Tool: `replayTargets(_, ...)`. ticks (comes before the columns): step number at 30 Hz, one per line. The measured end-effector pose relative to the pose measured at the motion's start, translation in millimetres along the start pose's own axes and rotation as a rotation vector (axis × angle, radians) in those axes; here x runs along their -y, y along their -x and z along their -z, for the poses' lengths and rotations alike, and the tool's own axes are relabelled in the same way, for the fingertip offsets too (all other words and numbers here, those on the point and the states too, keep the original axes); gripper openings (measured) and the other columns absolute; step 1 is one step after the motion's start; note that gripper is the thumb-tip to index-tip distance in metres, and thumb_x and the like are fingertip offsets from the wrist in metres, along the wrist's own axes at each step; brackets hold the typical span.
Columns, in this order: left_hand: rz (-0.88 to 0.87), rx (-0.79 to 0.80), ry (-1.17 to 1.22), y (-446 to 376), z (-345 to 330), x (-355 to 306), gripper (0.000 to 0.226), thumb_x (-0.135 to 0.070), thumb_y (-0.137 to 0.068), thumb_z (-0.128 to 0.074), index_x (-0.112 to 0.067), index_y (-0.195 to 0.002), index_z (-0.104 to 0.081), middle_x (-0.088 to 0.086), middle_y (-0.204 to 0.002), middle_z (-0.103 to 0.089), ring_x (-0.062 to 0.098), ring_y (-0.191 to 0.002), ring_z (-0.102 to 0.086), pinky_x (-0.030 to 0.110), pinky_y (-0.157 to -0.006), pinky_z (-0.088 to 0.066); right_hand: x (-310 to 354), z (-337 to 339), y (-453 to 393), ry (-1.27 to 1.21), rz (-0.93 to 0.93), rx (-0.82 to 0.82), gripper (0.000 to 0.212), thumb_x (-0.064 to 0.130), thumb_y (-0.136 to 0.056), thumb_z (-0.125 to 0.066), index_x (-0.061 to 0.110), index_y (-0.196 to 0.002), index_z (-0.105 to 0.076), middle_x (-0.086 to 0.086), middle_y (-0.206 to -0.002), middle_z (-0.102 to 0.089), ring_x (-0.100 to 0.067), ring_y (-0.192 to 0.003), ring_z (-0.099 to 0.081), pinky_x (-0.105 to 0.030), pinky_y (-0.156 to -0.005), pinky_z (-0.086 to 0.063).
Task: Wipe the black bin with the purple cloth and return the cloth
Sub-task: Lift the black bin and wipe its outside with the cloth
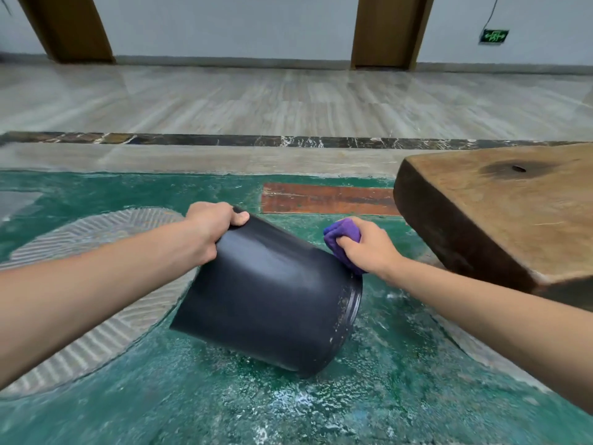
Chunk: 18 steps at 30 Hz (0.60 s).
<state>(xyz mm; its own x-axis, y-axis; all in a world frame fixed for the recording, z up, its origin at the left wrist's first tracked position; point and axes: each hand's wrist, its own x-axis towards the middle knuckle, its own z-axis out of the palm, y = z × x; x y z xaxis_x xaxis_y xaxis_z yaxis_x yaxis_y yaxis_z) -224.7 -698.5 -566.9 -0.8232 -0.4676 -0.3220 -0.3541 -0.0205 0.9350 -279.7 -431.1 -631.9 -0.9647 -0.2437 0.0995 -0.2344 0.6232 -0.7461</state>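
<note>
The black bin is round and matte, tilted on its side over the green carpet, its ribbed end low at the right. My left hand grips its upper left edge, thumb over the top. Balled up in my right hand is the purple cloth, which presses against the bin's upper right side near the ribbed band. Part of the cloth is hidden under my fingers. The bin's opening is not visible.
A thick dark wooden slab table stands close to the right of my right hand. The green patterned carpet lies beneath, with pale tiled floor beyond and two brown door frames at the far wall.
</note>
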Motion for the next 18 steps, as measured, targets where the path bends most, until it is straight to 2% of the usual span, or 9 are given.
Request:
replayTargets(1, -0.004, -0.015, 0.009, -5.0, 1.1, -0.4, 0.015, -0.004, -0.078, -0.077, -0.011, -0.084, -0.066, 0.007, -0.087, -0.069, 0.021, -0.069, -0.064, 0.029, -0.061, -0.05, -0.9, -6.3, -3.2, -0.016, -0.004, 0.013, 0.029, 0.01, -0.088, -0.059, 0.03, -0.098, -0.077, 0.015, -0.105, -0.074, -0.017, -0.108, -0.067, -0.022, -0.09, -0.044)
replayTargets(3, -0.005, -0.036, 0.009, -12.9, 4.4, -0.7, 0.021, -0.007, -0.079, -0.077, -0.011, -0.097, -0.068, 0.011, -0.097, -0.071, 0.024, -0.075, -0.066, 0.032, -0.066, -0.053, -0.8, -16.7, -10.1, 0.003, 0.027, 0.065, 0.03, 0.009, -0.089, -0.058, 0.03, -0.099, -0.078, 0.016, -0.115, -0.074, -0.017, -0.112, -0.066, -0.028, -0.101, -0.047)
replayTargets(5, -0.06, -0.021, -0.052, -17.7, 8.2, 1.5, 0.033, -0.009, -0.083, -0.075, -0.014, -0.114, -0.067, 0.014, -0.114, -0.07, 0.027, -0.09, -0.067, 0.038, -0.084, -0.056, -0.5, -24.0, -17.5, 0.052, 0.043, 0.108, 0.031, 0.013, -0.09, -0.058, 0.031, -0.107, -0.075, 0.011, -0.121, -0.074, -0.022, -0.116, -0.064, -0.037, -0.106, -0.048)
replayTargets(7, -0.21, 0.081, -0.168, -15.4, 16.3, 8.9, 0.056, -0.01, -0.085, -0.073, -0.027, -0.136, -0.057, 0.013, -0.128, -0.066, 0.028, -0.109, -0.066, 0.044, -0.1, -0.051, -2.9, -31.0, -22.1, 0.104, 0.017, 0.091, 0.034, 0.02, -0.09, -0.058, 0.033, -0.12, -0.069, 0.005, -0.124, -0.073, -0.029, -0.118, -0.063, -0.044, -0.103, -0.05)
replayTargets(9, -0.466, 0.262, -0.464, -10.5, 27.2, 20.5, 0.064, -0.018, -0.082, -0.078, -0.041, -0.137, -0.053, -0.002, -0.136, -0.062, 0.014, -0.121, -0.061, 0.039, -0.107, -0.046, -7.9, -37.8, -25.8, 0.162, 0.003, 0.053, 0.038, 0.024, -0.091, -0.058, 0.035, -0.127, -0.064, 0.002, -0.125, -0.072, -0.033, -0.119, -0.062, -0.046, -0.099, -0.052)
replayTargets(11, -0.628, 0.384, -0.711, -4.1, 31.9, 36.4, 0.06, -0.03, -0.078, -0.082, -0.049, -0.13, -0.058, -0.022, -0.132, -0.062, -0.005, -0.121, -0.056, 0.025, -0.105, -0.043, -11.9, -39.5, -30.8, 0.166, -0.003, 0.033, 0.038, 0.025, -0.091, -0.058, 0.034, -0.127, -0.064, 0.001, -0.126, -0.072, -0.034, -0.119, -0.062, -0.047, -0.099, -0.052)
replayTargets(14, -0.645, 0.386, -0.615, -0.5, 27.0, 53.1, 0.054, -0.031, -0.077, -0.083, -0.054, -0.122, -0.063, -0.037, -0.119, -0.064, -0.012, -0.11, -0.061, 0.005, -0.087, -0.045, -18.5, -40.0, -36.6, 0.107, -0.022, 0.025, 0.038, 0.023, -0.091, -0.058, 0.036, -0.126, -0.066, 0.005, -0.126, -0.073, -0.031, -0.12, -0.063, -0.046, -0.101, -0.052)
replayTargets(16, -0.629, 0.355, -0.552, -4.3, 20.2, 51.4, 0.053, -0.027, -0.076, -0.084, -0.053, -0.119, -0.066, -0.039, -0.114, -0.065, -0.012, -0.105, -0.063, 0.002, -0.081, -0.045, -20.7, -43.3, -34.1, 0.075, -0.014, -0.009, 0.041, 0.021, -0.09, -0.057, 0.036, -0.127, -0.066, 0.008, -0.124, -0.074, -0.027, -0.118, -0.064, -0.045, -0.099, -0.053)
replayTargets(18, -0.59, 0.343, -0.533, -10.4, 14.4, 48.2, 0.055, -0.026, -0.076, -0.085, -0.051, -0.12, -0.066, -0.033, -0.115, -0.068, -0.008, -0.107, -0.064, 0.01, -0.089, -0.048, -24.5, -49.1, -26.7, 0.056, 0.028, -0.058, 0.045, 0.017, -0.089, -0.056, 0.037, -0.129, -0.065, 0.012, -0.126, -0.073, -0.024, -0.118, -0.065, -0.039, -0.095, -0.053)
